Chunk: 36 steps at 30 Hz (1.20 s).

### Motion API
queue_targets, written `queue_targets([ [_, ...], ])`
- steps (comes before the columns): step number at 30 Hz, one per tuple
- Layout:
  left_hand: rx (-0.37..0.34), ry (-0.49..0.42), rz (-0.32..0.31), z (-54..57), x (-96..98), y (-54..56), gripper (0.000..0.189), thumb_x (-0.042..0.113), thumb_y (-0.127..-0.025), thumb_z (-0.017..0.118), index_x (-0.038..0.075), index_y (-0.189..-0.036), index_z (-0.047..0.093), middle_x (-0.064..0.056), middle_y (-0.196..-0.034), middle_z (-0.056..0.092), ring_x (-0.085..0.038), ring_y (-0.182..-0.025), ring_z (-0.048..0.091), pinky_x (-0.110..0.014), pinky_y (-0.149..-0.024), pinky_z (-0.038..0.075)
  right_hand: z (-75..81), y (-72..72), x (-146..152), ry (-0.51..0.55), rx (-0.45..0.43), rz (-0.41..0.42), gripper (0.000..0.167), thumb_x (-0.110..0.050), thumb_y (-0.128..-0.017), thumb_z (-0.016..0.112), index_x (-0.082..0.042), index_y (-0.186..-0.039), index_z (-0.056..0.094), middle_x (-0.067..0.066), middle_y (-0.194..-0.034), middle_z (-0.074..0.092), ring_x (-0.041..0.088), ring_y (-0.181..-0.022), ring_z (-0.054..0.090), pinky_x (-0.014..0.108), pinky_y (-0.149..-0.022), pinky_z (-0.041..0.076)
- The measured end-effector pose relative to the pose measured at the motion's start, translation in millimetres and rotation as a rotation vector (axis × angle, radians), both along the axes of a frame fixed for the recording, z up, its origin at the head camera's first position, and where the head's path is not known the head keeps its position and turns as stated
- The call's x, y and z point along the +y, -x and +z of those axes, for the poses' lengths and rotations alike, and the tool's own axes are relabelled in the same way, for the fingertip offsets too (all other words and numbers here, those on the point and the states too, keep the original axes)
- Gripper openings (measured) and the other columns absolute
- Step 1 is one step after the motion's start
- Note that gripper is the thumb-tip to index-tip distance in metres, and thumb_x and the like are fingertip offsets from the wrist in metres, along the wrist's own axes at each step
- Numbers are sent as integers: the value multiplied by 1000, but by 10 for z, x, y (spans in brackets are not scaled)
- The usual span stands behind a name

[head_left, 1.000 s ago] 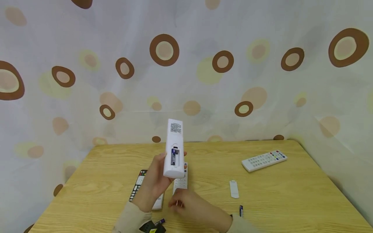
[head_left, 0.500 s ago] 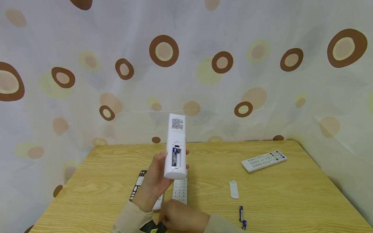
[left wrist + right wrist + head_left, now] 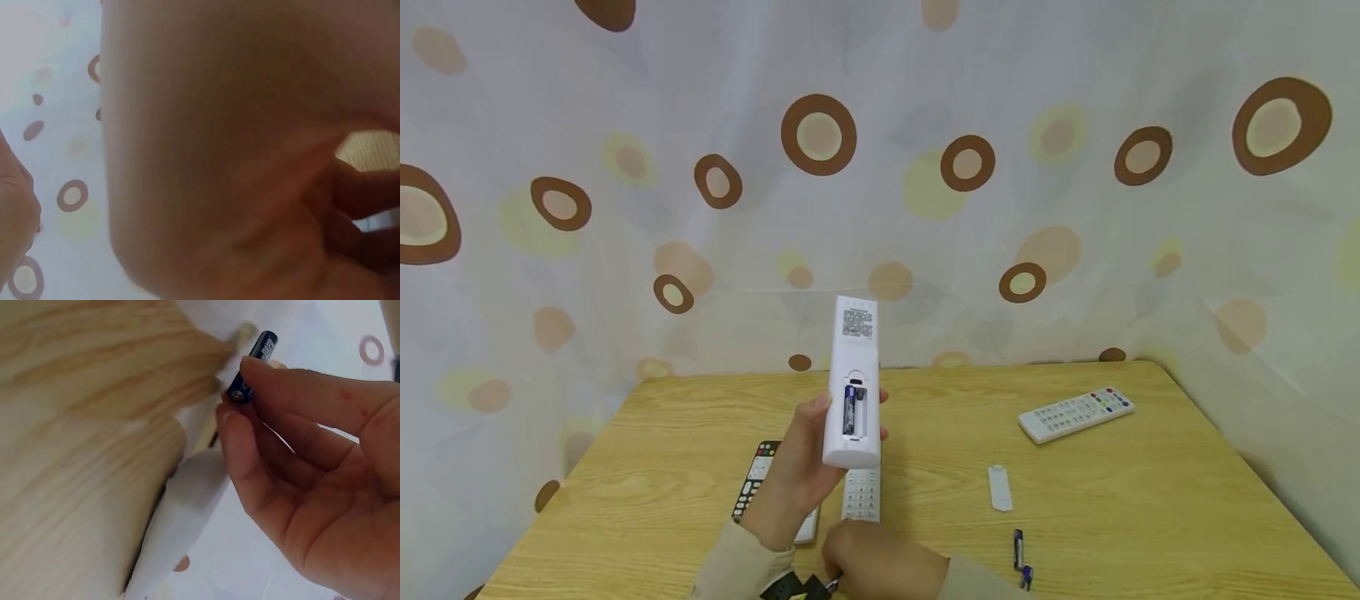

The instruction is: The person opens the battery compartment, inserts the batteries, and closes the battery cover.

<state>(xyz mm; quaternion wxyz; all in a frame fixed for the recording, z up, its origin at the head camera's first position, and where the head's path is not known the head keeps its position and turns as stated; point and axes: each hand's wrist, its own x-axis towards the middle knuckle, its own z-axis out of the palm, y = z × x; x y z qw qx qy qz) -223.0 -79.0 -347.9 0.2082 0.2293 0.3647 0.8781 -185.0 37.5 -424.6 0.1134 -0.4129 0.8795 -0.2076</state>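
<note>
My left hand (image 3: 797, 479) grips a white remote control (image 3: 853, 354) upright, its back facing me. The battery compartment is uncovered, with one dark blue battery (image 3: 849, 410) in its left slot; the right slot shows pale. Low in the head view, my right hand (image 3: 887, 560) is beside the left wrist. In the right wrist view, its thumb and fingers pinch another dark blue battery (image 3: 265, 345). The left wrist view is mostly filled by the blurred left hand (image 3: 250, 156); the remote is barely visible there.
On the wooden table (image 3: 940, 433) lie a black-and-white remote (image 3: 757, 471), partly behind the left hand, and a white remote (image 3: 861, 492) beside it. To the right are a battery cover (image 3: 999, 487), a loose battery (image 3: 1018, 548), a second battery (image 3: 1027, 577) and another remote (image 3: 1077, 414).
My right hand has moved left and down towards the left wrist and now pinches a battery. The right forearm no longer covers the second loose battery. The held remote has shifted slightly.
</note>
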Motion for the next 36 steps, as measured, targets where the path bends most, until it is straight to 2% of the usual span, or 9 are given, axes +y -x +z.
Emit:
queue_targets([
  [4, 1, -10, -3, 0, -2, -10, 72, 36, -91, 62, 10, -148, 26, -9, -124, 56, -18, -100, 58, -31, -86, 50, 69, 15, 72, 13, -9, -17, 13, -1, -74, 71, -14, -72, 67, -14, -67, 52, -2, -62, 45, 11, -56, 40],
  [7, 12, -20, -13, -1, -2, -13, 71, 36, -91, 62, 9, -148, 27, -9, -123, 56, -20, -97, 60, -30, -83, 51, 142, 66, 161, 84, -32, -15, 12, -3, -77, 69, -14, -73, 66, -15, -67, 53, -3, -62, 45, 11, -59, 41],
  [10, 34, -37, -40, -11, 0, -21, 69, 35, -91, 61, 10, -147, 28, -8, -122, 56, -21, -94, 61, -28, -79, 51, 235, 130, 296, 229, -125, -19, 9, -2, -80, 70, -11, -78, 68, -13, -71, 58, -5, -65, 48, 13, -62, 44],
  [13, 53, -55, -78, -25, 1, -34, 67, 35, -91, 61, 11, -145, 29, -7, -122, 56, -21, -93, 62, -28, -78, 52, 354, 176, 454, 405, -267, -61, 5, -1, -81, 72, -5, -83, 69, -6, -76, 64, -3, -68, 55, 16, -63, 49],
  [19, 82, -37, -98, -44, 3, -58, 61, 37, -89, 63, 11, -139, 39, -4, -121, 56, -19, -92, 63, -29, -80, 52, 614, 240, 773, 660, -437, -262, 23, -7, -89, 66, 7, -107, 66, 12, -96, 69, 15, -81, 65, 28, -72, 56],
  [23, 96, -31, -96, -46, 25, -58, 63, 38, -88, 65, 10, -138, 41, -5, -121, 56, -20, -94, 63, -29, -79, 52, 761, 257, 938, 799, -519, -381, 36, -10, -95, 61, 10, -124, 56, 14, -102, 65, 18, -87, 64, 31, -78, 55],
  [26, 103, -32, -96, -51, 35, -67, 63, 38, -88, 65, 10, -139, 41, -5, -122, 56, -20, -94, 63, -29, -77, 53, 819, 261, 1022, 871, -530, -369, 43, -10, -96, 59, 6, -135, 48, 10, -96, 59, 17, -86, 61, 29, -80, 54],
  [29, 108, -33, -92, -59, 39, -78, 62, 38, -88, 64, 10, -138, 42, -5, -122, 57, -20, -93, 64, -29, -77, 53, 849, 262, 1075, 921, -535, -312, 49, -10, -97, 56, -3, -144, 41, 9, -93, 53, 16, -87, 59, 29, -81, 53],
  [36, 92, -72, -104, -62, 64, -93, 60, 36, -90, 63, 9, -139, 40, -5, -122, 57, -20, -94, 64, -30, -77, 54, 923, 225, 1120, 962, -550, -258, 48, -11, -98, 54, -9, -145, 41, 11, -94, 51, 16, -88, 59, 29, -82, 53],
])
